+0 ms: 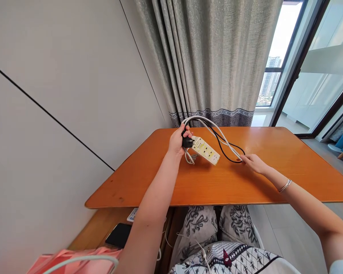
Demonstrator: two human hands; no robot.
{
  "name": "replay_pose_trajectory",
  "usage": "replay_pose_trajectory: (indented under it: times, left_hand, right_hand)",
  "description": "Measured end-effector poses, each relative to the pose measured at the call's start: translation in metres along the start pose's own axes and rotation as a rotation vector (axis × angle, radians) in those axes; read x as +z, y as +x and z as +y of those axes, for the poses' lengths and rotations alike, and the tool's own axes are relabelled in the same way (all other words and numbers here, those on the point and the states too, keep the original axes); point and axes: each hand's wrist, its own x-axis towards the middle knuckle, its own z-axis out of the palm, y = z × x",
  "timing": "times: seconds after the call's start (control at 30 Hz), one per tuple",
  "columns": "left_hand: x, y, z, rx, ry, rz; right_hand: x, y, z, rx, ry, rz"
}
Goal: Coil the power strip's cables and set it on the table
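Observation:
My left hand (177,141) is closed around a bunch of black and white cables, with a black plug (188,142) against its fingers. A white power strip (206,150) with a yellow-marked socket face hangs or rests tilted just right of that hand. From there the white cable (221,131) and the black cable (218,139) arch over to the right. My right hand (253,161) pinches the far end of these loops just above the table. Below the left hand, a white cable end (189,158) curls down near the tabletop.
The orange-brown wooden table (148,179) spans the front, with a wall on the left and a grey curtain (217,68) behind it. A black phone (119,235) and a pink bag (82,262) lie lower left. A glass door stands at right.

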Motion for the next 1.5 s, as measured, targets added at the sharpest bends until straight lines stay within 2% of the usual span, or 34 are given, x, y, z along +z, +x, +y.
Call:
replay_pose_trajectory:
  times: [0.1,0.17,0.27,0.37,0.43,0.5,0.53,0.63,0.73,0.83,0.93,1.03,1.13,1.2,1.27,1.37,1.43,1.5]
  left_hand:
    - [-0.003,0.008,0.006,-0.012,-0.094,0.048]
    - [-0.006,0.016,0.01,-0.021,-0.155,0.105]
    - [-0.011,0.029,0.012,-0.041,-0.188,0.183]
    - [-0.012,0.04,0.008,-0.037,-0.186,0.201]
    - [-0.012,0.046,0.005,-0.009,-0.188,0.203]
    - [-0.01,0.052,0.003,0.035,-0.187,0.218]
    - [-0.008,0.055,0.002,0.057,-0.178,0.226]
    - [-0.002,0.063,-0.001,0.095,-0.095,0.237]
    - [0.006,0.068,-0.006,0.104,0.047,0.208]
    - [0.01,0.07,-0.015,0.119,0.171,0.132]
    - [0.006,0.07,-0.022,0.125,0.309,0.016]
    - [0.002,0.066,-0.027,0.127,0.46,-0.178]
    - [0.002,0.059,-0.03,0.106,0.554,-0.411]
    - [0.005,0.053,-0.034,0.041,0.591,-0.55]
    - [0.008,0.049,-0.039,-0.036,0.602,-0.662]
    - [0.011,0.045,-0.045,-0.083,0.608,-0.776]
    - [0.01,0.045,-0.047,-0.072,0.601,-0.794]
    - [0.007,0.046,-0.046,-0.049,0.577,-0.759]
  right_hand:
    - [0.004,-0.012,-0.007,-0.213,-0.275,-0.131]
    - [0.006,-0.015,-0.008,-0.314,-0.439,-0.129]
    - [0.005,-0.009,-0.005,-0.4,-0.55,0.098]
    - [0.0,0.006,-0.005,-0.496,-0.549,0.405]
    - [-0.004,0.016,-0.011,-0.549,-0.567,0.563]
    - [-0.007,0.024,-0.022,-0.606,-0.547,0.645]
    - [-0.008,0.026,-0.03,-0.637,-0.514,0.64]
    - [-0.01,0.029,-0.063,-0.699,-0.429,0.463]
    - [-0.009,0.027,-0.101,-0.666,-0.522,0.318]
    - [-0.004,0.022,-0.133,-0.606,-0.697,0.264]
    - [0.005,0.019,-0.15,-0.556,-0.775,0.138]
    - [0.008,0.02,-0.155,-0.571,-0.658,-0.137]
    - [0.003,0.027,-0.152,-0.658,-0.297,-0.474]
    - [-0.002,0.035,-0.147,-0.678,-0.02,-0.608]
    - [-0.005,0.044,-0.14,-0.662,0.2,-0.629]
    - [-0.008,0.055,-0.131,-0.644,0.425,-0.572]
    - [-0.01,0.058,-0.126,-0.633,0.511,-0.559]
    - [-0.017,0.058,-0.121,-0.613,0.547,-0.583]
